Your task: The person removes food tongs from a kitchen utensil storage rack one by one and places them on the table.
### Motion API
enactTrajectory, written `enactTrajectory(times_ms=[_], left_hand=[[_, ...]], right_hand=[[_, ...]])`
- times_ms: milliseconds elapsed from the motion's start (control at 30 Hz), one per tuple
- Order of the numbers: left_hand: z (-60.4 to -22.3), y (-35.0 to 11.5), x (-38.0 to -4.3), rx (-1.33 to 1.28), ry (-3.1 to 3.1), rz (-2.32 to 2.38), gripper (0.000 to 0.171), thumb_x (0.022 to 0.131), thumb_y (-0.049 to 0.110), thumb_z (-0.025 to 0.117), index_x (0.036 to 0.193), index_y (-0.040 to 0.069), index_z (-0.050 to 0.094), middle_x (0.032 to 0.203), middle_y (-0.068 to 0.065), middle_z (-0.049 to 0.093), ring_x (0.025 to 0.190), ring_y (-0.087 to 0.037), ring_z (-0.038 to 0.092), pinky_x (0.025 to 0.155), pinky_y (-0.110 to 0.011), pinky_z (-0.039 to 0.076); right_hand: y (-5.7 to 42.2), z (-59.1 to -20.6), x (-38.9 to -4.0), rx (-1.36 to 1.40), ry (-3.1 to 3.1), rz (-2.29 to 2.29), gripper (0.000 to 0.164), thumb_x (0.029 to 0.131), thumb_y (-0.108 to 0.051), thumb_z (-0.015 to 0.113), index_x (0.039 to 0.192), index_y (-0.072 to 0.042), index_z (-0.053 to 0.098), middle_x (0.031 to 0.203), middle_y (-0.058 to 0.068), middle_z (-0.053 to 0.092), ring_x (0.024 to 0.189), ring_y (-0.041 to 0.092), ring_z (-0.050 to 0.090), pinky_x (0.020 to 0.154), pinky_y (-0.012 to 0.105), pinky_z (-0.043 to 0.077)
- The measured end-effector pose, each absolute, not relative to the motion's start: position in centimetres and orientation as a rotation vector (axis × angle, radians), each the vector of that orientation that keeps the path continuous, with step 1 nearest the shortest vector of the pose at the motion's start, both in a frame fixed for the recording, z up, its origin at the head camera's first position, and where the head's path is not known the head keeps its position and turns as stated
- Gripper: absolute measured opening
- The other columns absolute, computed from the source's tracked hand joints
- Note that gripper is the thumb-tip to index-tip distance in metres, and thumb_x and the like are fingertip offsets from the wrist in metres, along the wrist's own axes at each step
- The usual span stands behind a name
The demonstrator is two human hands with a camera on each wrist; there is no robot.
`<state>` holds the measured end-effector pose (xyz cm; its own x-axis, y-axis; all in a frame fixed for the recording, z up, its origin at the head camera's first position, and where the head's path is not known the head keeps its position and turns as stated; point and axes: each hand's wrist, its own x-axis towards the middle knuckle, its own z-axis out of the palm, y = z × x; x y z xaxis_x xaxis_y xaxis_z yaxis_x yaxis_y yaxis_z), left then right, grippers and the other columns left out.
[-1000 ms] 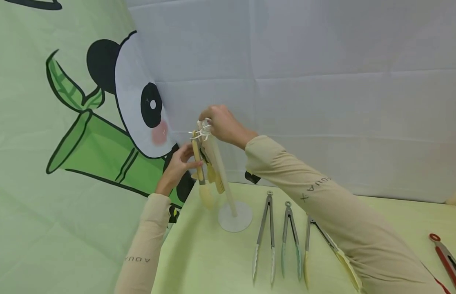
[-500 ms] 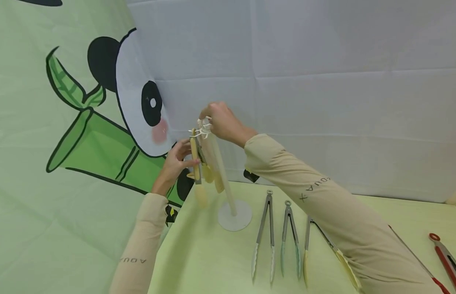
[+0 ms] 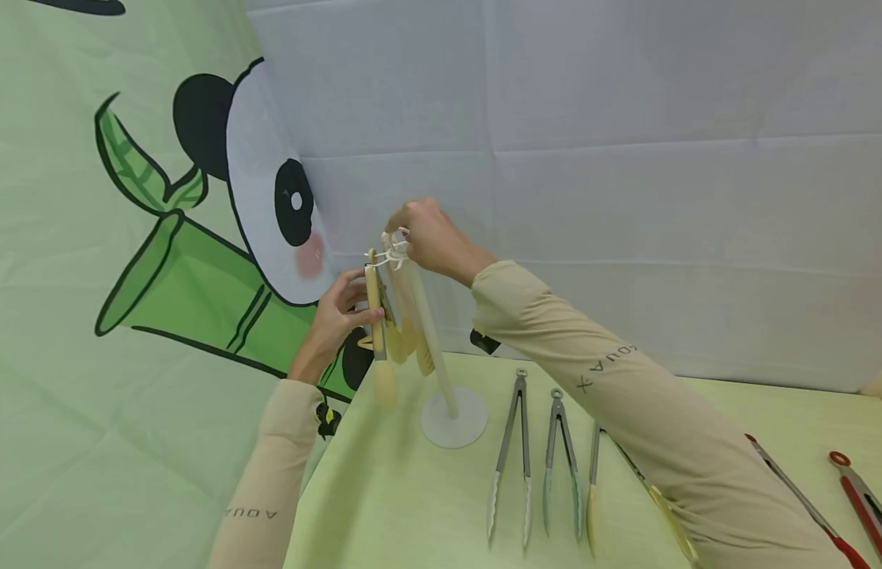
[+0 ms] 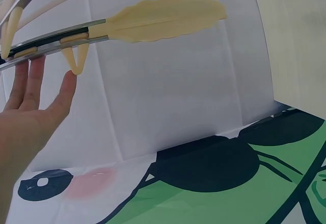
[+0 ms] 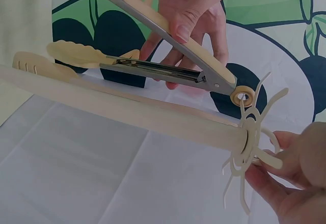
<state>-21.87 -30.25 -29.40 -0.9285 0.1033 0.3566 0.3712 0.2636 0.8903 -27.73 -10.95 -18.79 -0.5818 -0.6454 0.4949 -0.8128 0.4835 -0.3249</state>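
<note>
Yellow-tipped tongs (image 3: 374, 316) hang by their end ring from one hook of a cream utensil stand (image 3: 428, 340). My left hand (image 3: 330, 320) holds them, with the thumb on one handle and the fingers behind. In the right wrist view the tongs (image 5: 165, 72) have their arms spread, and the ring (image 5: 235, 96) is around a hook. My right hand (image 3: 437, 241) pinches the stand's top beside the hook crown (image 5: 249, 142). A slotted utensil (image 5: 43, 66) lies along the pole, partly hidden behind it.
Grey-tipped tongs (image 3: 521, 427), mint-tipped tongs (image 3: 555, 442) and another yellow-tipped pair (image 3: 593, 498) lie on the table (image 3: 398, 506). Red-handled tongs (image 3: 864, 498) and a thin red-ended utensil (image 3: 797, 486) lie right. White cloth (image 3: 626, 205) hangs behind; a panda-print cloth (image 3: 171, 442) hangs left.
My left hand and the yellow-tipped tongs have shifted slightly to the left, away from the pole. My right hand stays at the stand's top.
</note>
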Motion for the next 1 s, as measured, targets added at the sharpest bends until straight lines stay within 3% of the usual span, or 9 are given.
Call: enactTrajectory(times_ms=[367,700,1000], left_hand=[[-29.4,-30.0,-21.5,-0.467,-2.269,-1.764,0.056,0.080,0.001,0.061,0.130,0.010,0.037,0.122,-0.023,0.044,0.109,-0.030,0.044,0.083,-0.036,0.040],[-28.9,-29.8,-21.0,-0.424,-2.293,-1.766,0.058,0.080,0.004,0.061,0.131,0.014,0.036,0.122,-0.023,0.044,0.109,-0.030,0.043,0.086,-0.042,0.039],[-29.1,-30.7,-21.0,-0.380,-2.274,-1.746,0.061,0.079,0.005,0.063,0.132,0.017,0.037,0.123,-0.021,0.045,0.112,-0.028,0.043,0.092,-0.049,0.031]], right_hand=[[-10.6,-18.9,-28.0,1.245,-2.419,0.784,0.042,0.070,0.019,0.045,0.098,-0.004,0.068,0.101,0.008,0.063,0.097,0.021,0.055,0.074,0.022,0.044],[-10.2,-18.7,-28.1,1.246,-2.410,0.800,0.042,0.071,0.020,0.043,0.096,-0.003,0.068,0.097,0.010,0.064,0.092,0.023,0.056,0.072,0.025,0.045],[-9.8,-18.6,-28.0,1.227,-2.439,0.818,0.043,0.069,0.020,0.045,0.097,-0.004,0.068,0.101,0.008,0.063,0.098,0.021,0.055,0.077,0.023,0.044]])
